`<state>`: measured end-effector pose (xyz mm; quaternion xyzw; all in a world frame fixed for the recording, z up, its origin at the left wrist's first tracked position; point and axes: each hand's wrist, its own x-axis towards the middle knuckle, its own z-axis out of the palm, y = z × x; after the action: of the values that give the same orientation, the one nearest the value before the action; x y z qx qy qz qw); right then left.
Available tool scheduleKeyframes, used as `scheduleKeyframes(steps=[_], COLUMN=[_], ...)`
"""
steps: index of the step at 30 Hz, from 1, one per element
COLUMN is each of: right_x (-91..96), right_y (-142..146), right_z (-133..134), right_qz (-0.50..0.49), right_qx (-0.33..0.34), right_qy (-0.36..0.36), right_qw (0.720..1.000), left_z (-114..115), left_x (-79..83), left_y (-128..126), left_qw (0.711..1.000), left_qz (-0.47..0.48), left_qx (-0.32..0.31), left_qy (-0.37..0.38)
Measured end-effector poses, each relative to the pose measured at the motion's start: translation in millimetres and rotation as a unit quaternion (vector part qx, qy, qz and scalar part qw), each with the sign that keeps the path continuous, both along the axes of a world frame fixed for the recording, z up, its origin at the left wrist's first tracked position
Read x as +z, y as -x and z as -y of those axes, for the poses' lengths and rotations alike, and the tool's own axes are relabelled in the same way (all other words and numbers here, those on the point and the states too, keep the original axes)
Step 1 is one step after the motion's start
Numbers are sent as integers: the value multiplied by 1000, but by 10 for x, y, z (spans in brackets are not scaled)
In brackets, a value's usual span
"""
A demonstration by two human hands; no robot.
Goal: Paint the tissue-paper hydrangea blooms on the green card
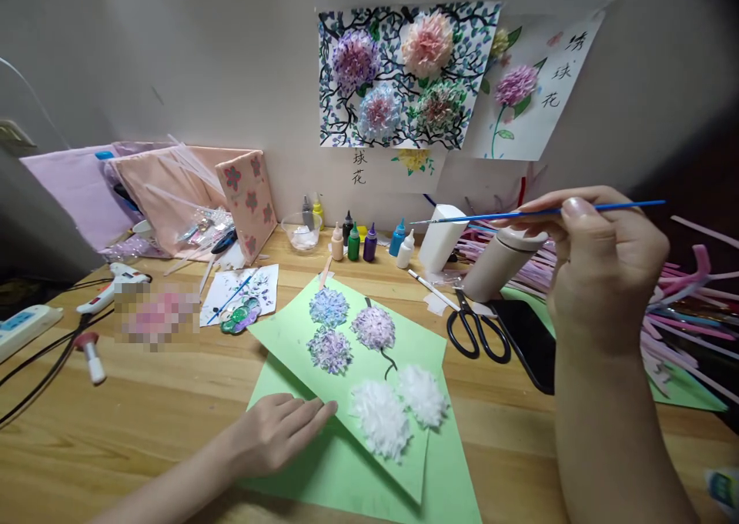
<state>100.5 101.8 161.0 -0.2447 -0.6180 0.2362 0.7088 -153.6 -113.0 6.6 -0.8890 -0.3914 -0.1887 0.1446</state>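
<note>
Our right hand (600,274) hovers above the wooden surface (144,432), fingers pinched on a thin blue-handled paintbrush (485,217) held level. Our left hand (277,432) lies flat, fingers together, touching the light green paper sheet (289,339) at its edge. The sheet bears 3 purple-tinted fluffy paper flowers (374,328) and 2 white fluffy paper flowers (381,418).

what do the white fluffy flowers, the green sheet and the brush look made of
White flowers: probably shredded tissue paper or soft fibre, matte, fuzzy, frayed edges. Green sheet: thin matte paper or card, flat with crisp cut edges. Brush in the right hand: slim glossy blue handle, painted wood or plastic, cannot tell.
</note>
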Motion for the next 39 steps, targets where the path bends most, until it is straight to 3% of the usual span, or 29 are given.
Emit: scheduleKeyframes(steps=[3,5,7,9,11,12,14,17,21,27,33,39], right_x=[-1,-2,-7,-18,-30,-35,-37,-22,12,18,8,29], right_y=[7,8,7,7,10,11,10,1,-8,-25,-42,-27], right_z=[2,-1,-11,-24,-34,-35,-31,-17,-1,-1,-20,1], right_qz=[0,-2,0,5,10,10,6,-6,-17,-8,-7,-1], right_qx=[-5,-9,-13,-19,-24,-25,-22,-14,-4,-8,-8,-5], right_qy=[-2,1,8,14,18,21,24,24,20,13,7,9], right_qw=[1000,1000,1000,1000,999,999,999,1000,1000,1000,1000,1000], left_z=[85,116,109,56,-31,-78,-158,-226,-292,-557,-1054,-1455], left_x=[-41,-30,1,29,46,53,78,175,405,664,685,599], left_y=[78,106,106,84,55,43,37,97,320,709,883,965], left_qw=[989,956,877,753,648,616,587,605,675,752,786,807], left_qz=[136,255,379,497,583,609,628,596,501,315,188,149], left_qx=[44,122,234,333,381,395,414,417,385,357,321,259], left_qy=[29,83,182,273,309,307,299,322,380,456,493,509])
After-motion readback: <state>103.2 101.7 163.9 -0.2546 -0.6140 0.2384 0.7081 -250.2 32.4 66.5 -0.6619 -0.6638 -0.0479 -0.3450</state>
